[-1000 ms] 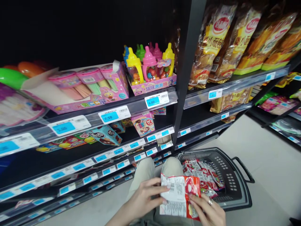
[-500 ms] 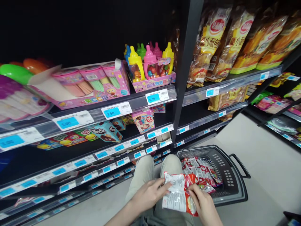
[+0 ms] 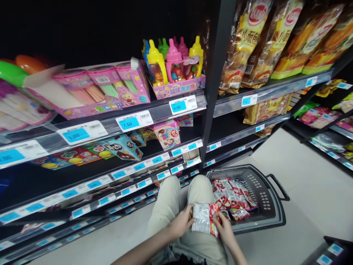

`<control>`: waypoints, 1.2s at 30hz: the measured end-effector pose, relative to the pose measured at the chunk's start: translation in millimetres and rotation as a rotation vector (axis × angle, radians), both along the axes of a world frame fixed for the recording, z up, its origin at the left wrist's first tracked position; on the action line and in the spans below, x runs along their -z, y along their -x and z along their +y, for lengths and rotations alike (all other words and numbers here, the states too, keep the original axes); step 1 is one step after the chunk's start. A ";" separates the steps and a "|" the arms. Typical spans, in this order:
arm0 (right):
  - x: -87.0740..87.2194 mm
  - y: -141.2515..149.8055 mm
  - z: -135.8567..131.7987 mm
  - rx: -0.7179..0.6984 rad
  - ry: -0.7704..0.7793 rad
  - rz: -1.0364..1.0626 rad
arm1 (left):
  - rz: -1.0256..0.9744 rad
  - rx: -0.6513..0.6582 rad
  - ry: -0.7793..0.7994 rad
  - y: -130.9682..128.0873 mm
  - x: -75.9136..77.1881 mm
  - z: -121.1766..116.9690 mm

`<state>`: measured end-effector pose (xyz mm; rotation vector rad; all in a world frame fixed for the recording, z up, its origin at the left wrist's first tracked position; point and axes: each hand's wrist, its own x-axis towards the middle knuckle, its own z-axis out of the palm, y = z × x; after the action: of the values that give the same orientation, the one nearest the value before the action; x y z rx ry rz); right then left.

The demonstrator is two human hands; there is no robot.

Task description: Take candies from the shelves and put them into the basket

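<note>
1. Red-and-white snack packet: held up over lap, btwn both hands, just L of basket.
2. L hand: partly closed, thumb & fingers pinching packet's L edge.
3. R hand: fingers bent, pinching packet's R side.
4. Dark-grey shopping basket: on floor, R of knees, w/ red-and-white packets inside.
5. Shelves ahead: baby-bottle candy containers in pink box; bagged bread upper R.
</note>
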<state>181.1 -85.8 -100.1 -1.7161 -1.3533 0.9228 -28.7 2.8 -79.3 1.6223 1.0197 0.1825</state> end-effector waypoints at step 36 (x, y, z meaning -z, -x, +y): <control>-13.3 27.5 31.1 -0.611 -0.558 -1.029 | -0.153 -0.304 0.230 0.7 4.1 -1.5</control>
<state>153.5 -54.8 -86.8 -1.3330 -2.5808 -0.1942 -29.4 1.3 -83.4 1.2225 1.1212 0.3733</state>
